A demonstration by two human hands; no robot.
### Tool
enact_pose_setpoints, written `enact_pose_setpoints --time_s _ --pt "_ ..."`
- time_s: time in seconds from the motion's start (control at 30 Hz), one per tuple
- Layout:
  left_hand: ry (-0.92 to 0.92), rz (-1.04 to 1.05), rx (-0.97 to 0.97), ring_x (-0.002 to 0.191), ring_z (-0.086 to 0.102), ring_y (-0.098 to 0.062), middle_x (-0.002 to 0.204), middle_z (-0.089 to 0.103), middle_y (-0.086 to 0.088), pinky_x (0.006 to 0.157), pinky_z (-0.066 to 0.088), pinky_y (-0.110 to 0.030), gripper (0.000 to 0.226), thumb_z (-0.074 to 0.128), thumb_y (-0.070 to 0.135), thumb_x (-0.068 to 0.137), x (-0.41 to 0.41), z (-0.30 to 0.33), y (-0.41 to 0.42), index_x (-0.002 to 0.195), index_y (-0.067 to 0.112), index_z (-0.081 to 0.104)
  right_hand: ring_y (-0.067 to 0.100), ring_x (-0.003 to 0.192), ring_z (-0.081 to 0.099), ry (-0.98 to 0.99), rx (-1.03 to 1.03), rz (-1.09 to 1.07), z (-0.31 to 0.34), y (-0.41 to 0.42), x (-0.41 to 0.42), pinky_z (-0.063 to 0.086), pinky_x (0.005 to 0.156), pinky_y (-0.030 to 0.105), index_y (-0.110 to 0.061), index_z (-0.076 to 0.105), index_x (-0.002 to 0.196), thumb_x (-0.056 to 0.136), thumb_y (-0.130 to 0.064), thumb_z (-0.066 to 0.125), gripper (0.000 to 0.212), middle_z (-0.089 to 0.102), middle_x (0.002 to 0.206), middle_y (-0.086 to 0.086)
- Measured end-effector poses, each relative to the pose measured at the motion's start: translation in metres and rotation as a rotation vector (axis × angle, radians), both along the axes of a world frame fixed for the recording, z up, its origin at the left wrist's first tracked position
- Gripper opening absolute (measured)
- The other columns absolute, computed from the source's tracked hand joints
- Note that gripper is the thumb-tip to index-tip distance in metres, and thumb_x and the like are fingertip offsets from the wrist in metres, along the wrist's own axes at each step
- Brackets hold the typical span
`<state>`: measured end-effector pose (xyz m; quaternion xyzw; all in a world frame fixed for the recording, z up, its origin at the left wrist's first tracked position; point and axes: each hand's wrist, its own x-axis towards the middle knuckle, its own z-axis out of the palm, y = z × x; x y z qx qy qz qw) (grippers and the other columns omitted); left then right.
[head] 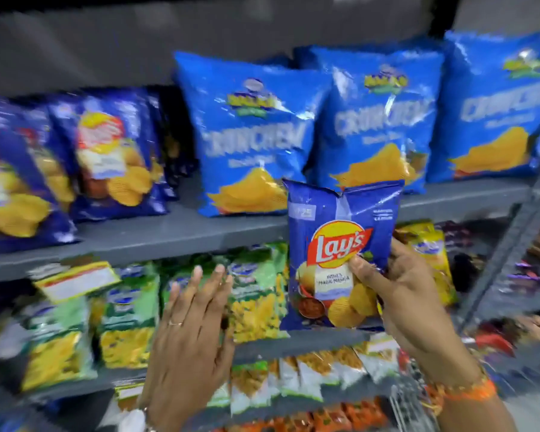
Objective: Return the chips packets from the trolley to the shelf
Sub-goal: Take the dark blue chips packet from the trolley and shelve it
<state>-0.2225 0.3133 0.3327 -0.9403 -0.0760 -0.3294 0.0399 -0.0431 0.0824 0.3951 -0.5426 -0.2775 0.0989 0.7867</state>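
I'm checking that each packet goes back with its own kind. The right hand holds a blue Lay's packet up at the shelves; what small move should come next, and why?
Probably carry the Lay's packet up and left to the matching dark blue Lay's packets on the upper shelf. The right hand holds it in front of the Crunchex bags, a different brand; the left hand is open and empty.

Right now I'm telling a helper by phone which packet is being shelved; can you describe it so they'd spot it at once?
Start at the grey upper shelf with its row of big bright-blue Crunchex bags. Just below and in front of its edge, the right hand holds up a smaller dark-blue Lay's packet. It alone is off the shelves, with a red-and-yellow logo facing the camera.
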Motion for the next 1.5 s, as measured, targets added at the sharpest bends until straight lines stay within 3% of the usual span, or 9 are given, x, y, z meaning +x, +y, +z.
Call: enact_pose_setpoints --time_s 0.27,0.47,0.57,0.67,0.87,1.03,1.3,1.43,1.5 --pt "-0.056 0.252 0.014 0.151 0.032 -0.032 0.159 0.042 -0.008 0.125 0.021 -0.053 0.067 0.043 0.04 0.095 -0.076 0.046 0.133 0.154 0.009 0.039 0.048 0.117 0.066 -0.128 0.101 0.145 0.061 0.162 -0.042 0.056 0.096 0.063 -0.004 0.066 0.122 0.086 -0.013 0.075 0.038 0.071 0.123 0.027" --pt "-0.187 0.356 -0.064 0.143 0.042 -0.035 0.151 0.05 -0.015 0.127 0.017 -0.043 0.06 0.039 0.041 0.102 -0.117 0.038 0.21 0.15 0.006 0.045 0.026 0.107 0.071 -0.168 0.069 0.146 0.08 0.27 -0.051 0.056 0.1 0.055 -0.016 0.066 0.114 0.092 -0.007 0.069 0.024 0.075 0.114 0.008" --pt "-0.156 0.314 -0.074 0.143 0.043 -0.032 0.15 0.05 -0.013 0.128 0.013 -0.034 0.061 0.033 0.047 0.105 -0.125 0.026 0.231 0.151 0.009 0.044 0.012 0.099 0.071 -0.188 0.013 0.146 0.08 0.297 -0.056 0.061 0.094 0.037 -0.022 0.064 0.113 0.096 -0.001 0.065 0.026 0.073 0.108 -0.004" --pt "-0.173 0.258 -0.067 0.141 0.043 -0.029 0.148 0.051 -0.01 0.127 0.014 -0.034 0.058 0.035 0.044 0.104 -0.123 0.022 0.242 0.15 0.01 0.045 0.0 0.092 0.071 -0.205 -0.004 0.134 0.08 0.309 -0.056 0.057 0.085 0.022 -0.021 0.063 0.113 0.097 -0.002 0.064 0.025 0.073 0.107 -0.007" --pt "-0.281 0.204 -0.105 0.137 0.044 -0.029 0.141 0.055 -0.011 0.12 0.03 -0.047 0.054 0.036 0.041 0.104 -0.111 0.018 0.251 0.146 0.01 0.051 0.016 0.105 0.071 -0.255 -0.099 -0.009 0.075 0.314 -0.058 0.06 0.093 0.041 -0.02 0.063 0.119 0.091 -0.027 0.074 0.031 0.075 0.115 0.002" --pt "-0.332 0.218 -0.094 0.134 0.048 -0.033 0.138 0.057 -0.013 0.126 0.022 -0.041 0.051 0.042 0.032 0.099 -0.104 0.009 0.257 0.142 0.008 0.054 0.014 0.097 0.069 -0.352 -0.31 -0.122 0.062 0.3 -0.067 0.058 0.084 0.029 -0.017 0.056 0.129 0.069 -0.031 0.093 0.071 0.07 0.113 -0.002" --pt "-0.377 0.214 -0.055 0.13 0.051 -0.035 0.134 0.059 -0.016 0.128 0.018 -0.038 0.05 0.043 0.028 0.097 -0.099 0.007 0.26 0.139 0.005 0.056 0.021 0.104 0.07 -0.392 -0.406 -0.09 0.06 0.303 -0.063 0.06 0.09 0.047 -0.019 0.053 0.128 0.065 -0.039 0.093 0.077 0.072 0.118 0.0" --pt "-0.392 0.203 -0.063 0.13 0.052 -0.034 0.134 0.06 -0.016 0.127 0.019 -0.039 0.05 0.039 0.032 0.1 -0.098 0.006 0.261 0.138 0.004 0.057 0.003 0.095 0.065 -0.448 -0.391 -0.121 0.066 0.3 -0.066 0.055 0.079 0.019 -0.019 0.05 0.132 0.069 -0.034 0.093 0.077 0.066 0.113 -0.009" --pt "-0.396 0.195 -0.063 0.13 0.052 -0.033 0.134 0.06 -0.015 0.127 0.019 -0.04 0.05 0.04 0.03 0.099 -0.098 0.006 0.26 0.138 0.004 0.057 0.004 0.096 0.065 -0.458 -0.343 -0.163 0.067 0.3 -0.068 0.056 0.081 0.021 -0.019 0.051 0.133 0.072 -0.038 0.09 0.075 0.066 0.113 -0.009"
